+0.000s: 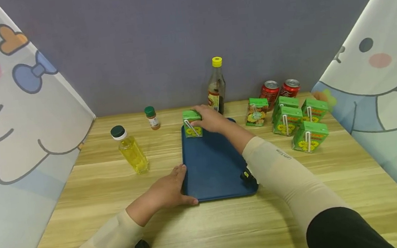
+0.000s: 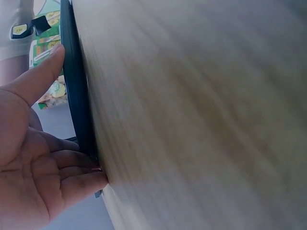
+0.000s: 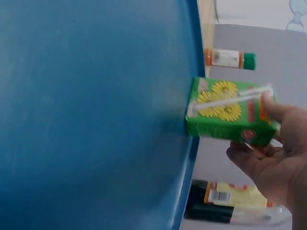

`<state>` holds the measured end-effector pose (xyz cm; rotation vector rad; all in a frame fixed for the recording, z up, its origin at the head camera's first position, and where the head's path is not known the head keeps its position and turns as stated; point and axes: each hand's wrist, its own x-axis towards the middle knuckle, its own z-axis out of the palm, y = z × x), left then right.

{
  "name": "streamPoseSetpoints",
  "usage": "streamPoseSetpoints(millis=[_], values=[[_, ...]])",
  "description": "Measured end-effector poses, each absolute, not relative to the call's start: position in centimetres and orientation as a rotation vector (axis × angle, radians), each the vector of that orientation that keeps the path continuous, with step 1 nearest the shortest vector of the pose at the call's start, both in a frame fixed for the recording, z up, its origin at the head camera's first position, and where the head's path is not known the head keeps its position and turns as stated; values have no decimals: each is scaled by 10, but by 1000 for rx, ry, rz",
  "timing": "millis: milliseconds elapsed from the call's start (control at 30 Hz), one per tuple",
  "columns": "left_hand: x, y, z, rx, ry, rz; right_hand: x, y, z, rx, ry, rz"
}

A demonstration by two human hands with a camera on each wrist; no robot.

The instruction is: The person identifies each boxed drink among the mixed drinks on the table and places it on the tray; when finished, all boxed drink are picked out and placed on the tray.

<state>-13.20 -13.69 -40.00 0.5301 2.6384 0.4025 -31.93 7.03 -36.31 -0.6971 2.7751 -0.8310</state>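
My right hand [image 1: 211, 118] grips a green juice box [image 3: 229, 108] with yellow flowers and a white straw on its front. The box stands upright at the far left corner of a blue tray [image 1: 213, 166]. At the tray's near left corner, my left hand [image 1: 170, 188] rests against the edge, thumb along the front rim and fingers along the left side. In the left wrist view, the left fingers [image 2: 79, 184] are nearly straight and touch the tray's side [image 2: 79, 96] at table level.
An oil bottle [image 1: 131, 152] and a small green-capped spice jar [image 1: 152, 118] stand left of the tray. Behind it is a yellow-capped sauce bottle [image 1: 216, 88]. Several green juice boxes [image 1: 287, 120] and two red cans [image 1: 270, 92] stand at the right.
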Motion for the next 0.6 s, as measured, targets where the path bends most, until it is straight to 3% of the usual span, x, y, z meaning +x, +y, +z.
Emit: streamPoseSetpoints(millis=[233,600], values=[[-132,-138,-398,535,2638,382,-326,123,-337,-715,2727,-1048],[-131,-139,-397,541,2634,395,-331,231,-309,-476,2869,-687]])
